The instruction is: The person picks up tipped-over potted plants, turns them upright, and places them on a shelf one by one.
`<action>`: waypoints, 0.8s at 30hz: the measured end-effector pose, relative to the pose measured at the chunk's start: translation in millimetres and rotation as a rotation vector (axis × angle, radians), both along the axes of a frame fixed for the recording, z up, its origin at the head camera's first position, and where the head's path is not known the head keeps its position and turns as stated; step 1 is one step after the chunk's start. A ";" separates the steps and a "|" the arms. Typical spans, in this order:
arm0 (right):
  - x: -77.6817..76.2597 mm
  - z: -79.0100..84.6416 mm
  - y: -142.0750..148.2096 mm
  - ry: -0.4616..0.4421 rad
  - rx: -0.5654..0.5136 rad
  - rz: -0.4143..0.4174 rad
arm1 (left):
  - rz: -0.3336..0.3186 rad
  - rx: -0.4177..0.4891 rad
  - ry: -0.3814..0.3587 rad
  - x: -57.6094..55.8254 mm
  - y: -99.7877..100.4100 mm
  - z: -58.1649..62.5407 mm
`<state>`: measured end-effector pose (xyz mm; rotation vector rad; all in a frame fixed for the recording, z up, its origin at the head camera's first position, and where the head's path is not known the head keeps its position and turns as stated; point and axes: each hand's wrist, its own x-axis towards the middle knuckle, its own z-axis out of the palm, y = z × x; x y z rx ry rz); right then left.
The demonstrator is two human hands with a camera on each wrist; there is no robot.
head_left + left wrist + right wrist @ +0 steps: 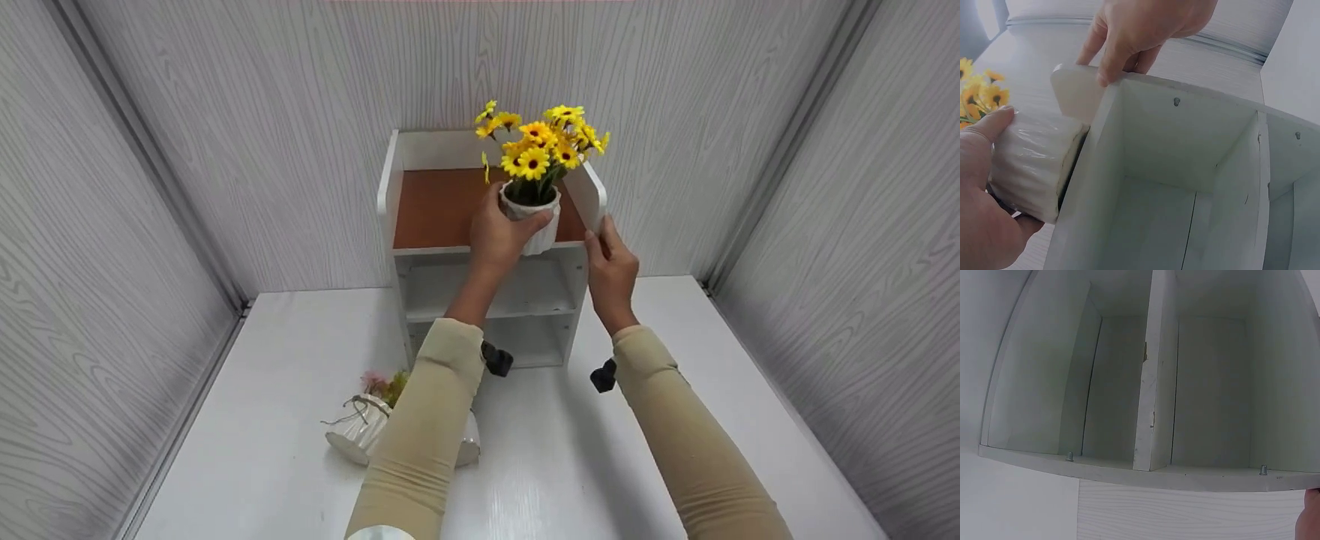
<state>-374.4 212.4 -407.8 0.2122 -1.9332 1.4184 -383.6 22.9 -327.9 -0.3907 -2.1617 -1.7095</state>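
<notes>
A white flowerpot [541, 234] with yellow artificial flowers [534, 146] is in my left hand [498, 234], whose thumb and fingers wrap around its sides. It is at the front edge of the small white shelf unit's brown top [439, 206]. In the left wrist view, the pot [1036, 160] is close beside the top board's edge; whether it touches is hard to tell. My right hand [613, 274] grips the front of the unit's right side panel [590, 187], thumb in front. Only a sliver of that hand [1310, 517] shows in the right wrist view.
On the white table [300, 352], left of the unit, a white pot [360, 429] with pink and green flowers lies tilted. Another white pot [469, 442] is mostly hidden behind my left forearm. Two shelf compartments, split by a divider [1148, 382], face me. Grey wood-grain walls enclose the table.
</notes>
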 end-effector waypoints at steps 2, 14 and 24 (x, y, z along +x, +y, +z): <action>-0.4 -0.9 -0.9 0.006 0.005 0.002 | 0.019 -0.001 0.005 -1.8 3.0 -1.2; 2.4 0.1 -15.4 0.040 0.049 -0.043 | 0.094 0.035 0.088 -14.2 23.6 -12.9; 5.5 0.8 -21.7 0.014 0.023 -0.058 | 0.081 0.041 0.091 -19.3 40.3 -16.0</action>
